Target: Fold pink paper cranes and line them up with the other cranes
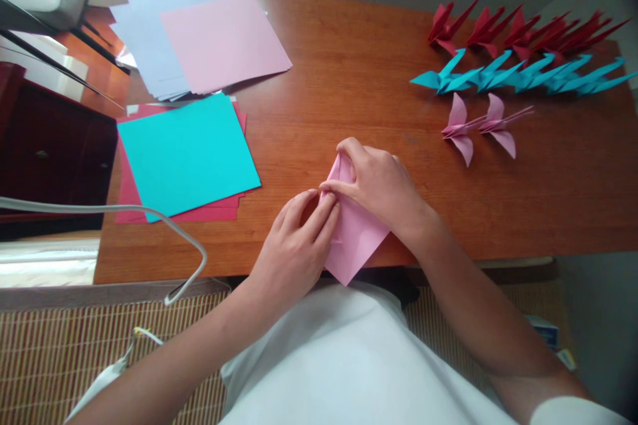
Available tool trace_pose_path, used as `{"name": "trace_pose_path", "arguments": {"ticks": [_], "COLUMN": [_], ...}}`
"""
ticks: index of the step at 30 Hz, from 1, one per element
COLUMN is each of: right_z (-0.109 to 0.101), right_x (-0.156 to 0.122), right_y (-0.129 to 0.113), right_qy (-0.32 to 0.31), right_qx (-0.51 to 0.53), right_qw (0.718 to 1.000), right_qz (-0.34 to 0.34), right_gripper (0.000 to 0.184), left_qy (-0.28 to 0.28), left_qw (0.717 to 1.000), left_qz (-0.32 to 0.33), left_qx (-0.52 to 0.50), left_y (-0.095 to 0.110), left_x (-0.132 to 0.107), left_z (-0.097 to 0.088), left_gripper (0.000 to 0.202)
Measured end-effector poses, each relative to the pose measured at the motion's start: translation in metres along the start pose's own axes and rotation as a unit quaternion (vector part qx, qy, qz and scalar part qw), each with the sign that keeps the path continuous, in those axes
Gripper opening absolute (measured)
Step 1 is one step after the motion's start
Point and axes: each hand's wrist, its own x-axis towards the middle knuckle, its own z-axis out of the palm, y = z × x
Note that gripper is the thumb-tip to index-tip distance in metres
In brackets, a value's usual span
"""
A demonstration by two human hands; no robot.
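Note:
A folded pink origami paper [355, 232] lies at the table's front edge, one pointed corner hanging toward my body. My left hand [302, 239] presses its fingertips on the paper's left edge. From the upper right my right hand [379, 182] grips the top part, with the thumb reaching left across the sheet and the index finger curled at the top corner. Both hands meet near the left edge, where the fold under the fingertips is partly hidden.
Red cranes [521, 33], turquoise cranes [518, 73] and two pink folded figures [481, 127] stand at the right. At the left lie pink sheets [226, 43], pale blue sheets [144, 40] and a turquoise sheet [189, 153] over red ones. A white cable [192, 239] loops by the front left edge.

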Motion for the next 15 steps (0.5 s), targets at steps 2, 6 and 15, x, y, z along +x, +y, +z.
{"name": "trace_pose_path", "arguments": {"ticks": [2, 6, 15], "right_z": [-0.002, -0.007, -0.001], "right_x": [0.004, 0.01, 0.018], "right_y": [0.0, -0.001, 0.009], "right_qy": [-0.008, -0.025, -0.001], "right_qx": [-0.005, -0.016, 0.0], "right_qw": [1.0, 1.0, 1.0], "right_qz": [-0.004, -0.007, -0.005], "right_gripper": [0.049, 0.052, 0.043], "left_qy": [-0.005, 0.0, 0.007], "left_qw": [1.0, 1.0, 1.0], "left_qz": [0.002, 0.007, 0.006], "left_qx": [0.0, 0.008, 0.002], "left_y": [0.0, -0.001, 0.0], "left_x": [0.002, 0.005, 0.002], "left_z": [-0.002, -0.006, -0.003], "left_gripper": [0.05, 0.048, 0.05]}}
